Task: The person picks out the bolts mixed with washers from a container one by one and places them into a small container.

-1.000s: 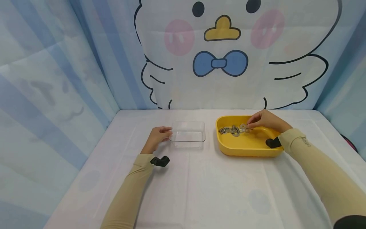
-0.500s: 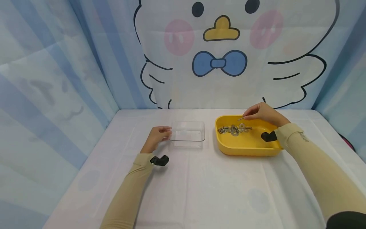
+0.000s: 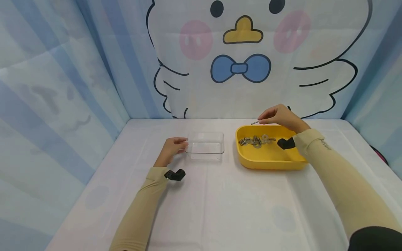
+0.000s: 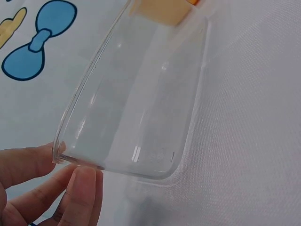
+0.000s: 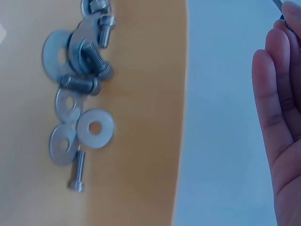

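Pinching a bolt (image 3: 255, 122) above the yellow tray (image 3: 270, 162).
Right hand (image 3: 279, 116) fingers grasp it over the tray's far rim; left hand (image 3: 171, 149) fingers grip the clear box (image 3: 205, 146) on the worktop. Judged: mid-transfer; next calls for carrying it leftward over the box.

A cartoon duck curtain (image 3: 245, 59) hangs behind the white-clothed table (image 3: 220, 202).

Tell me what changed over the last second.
The right hand rose out of the yellow tray pinching a thin bolt, now above the tray's far rim. The left hand kept holding the clear box; the remaining washers and bolts stayed put.
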Demonstrator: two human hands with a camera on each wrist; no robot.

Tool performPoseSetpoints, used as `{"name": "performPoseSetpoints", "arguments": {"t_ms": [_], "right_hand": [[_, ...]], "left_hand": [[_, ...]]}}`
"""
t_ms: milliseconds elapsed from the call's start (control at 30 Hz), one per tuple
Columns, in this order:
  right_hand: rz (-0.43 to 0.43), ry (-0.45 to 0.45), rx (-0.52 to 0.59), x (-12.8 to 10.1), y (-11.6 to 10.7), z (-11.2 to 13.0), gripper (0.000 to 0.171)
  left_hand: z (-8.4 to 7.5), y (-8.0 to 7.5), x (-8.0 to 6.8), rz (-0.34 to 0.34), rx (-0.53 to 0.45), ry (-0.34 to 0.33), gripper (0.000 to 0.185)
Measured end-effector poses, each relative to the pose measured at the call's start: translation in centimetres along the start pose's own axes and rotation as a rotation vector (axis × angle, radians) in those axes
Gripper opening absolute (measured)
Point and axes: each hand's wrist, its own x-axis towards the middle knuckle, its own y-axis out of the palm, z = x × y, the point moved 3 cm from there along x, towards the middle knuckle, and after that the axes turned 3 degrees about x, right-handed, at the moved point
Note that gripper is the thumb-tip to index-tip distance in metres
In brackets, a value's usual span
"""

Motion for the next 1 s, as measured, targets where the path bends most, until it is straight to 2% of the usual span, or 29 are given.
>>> {"name": "performPoseSetpoints", "arguments": {"t_ms": [467, 1000], "right_hand": [[-0.041, -0.115, 0.125, 0.7, 1.5, 3.0, 0.027], [-0.026, -0.175, 0.217, 1.6, 3.3, 4.4, 0.021]], "left_hand": [[0.0, 0.0, 0.1, -0.008, -0.003, -0.028, 0.035], [0.2, 0.1, 0.3, -0.008, -0.008, -0.025, 0.035]]}}
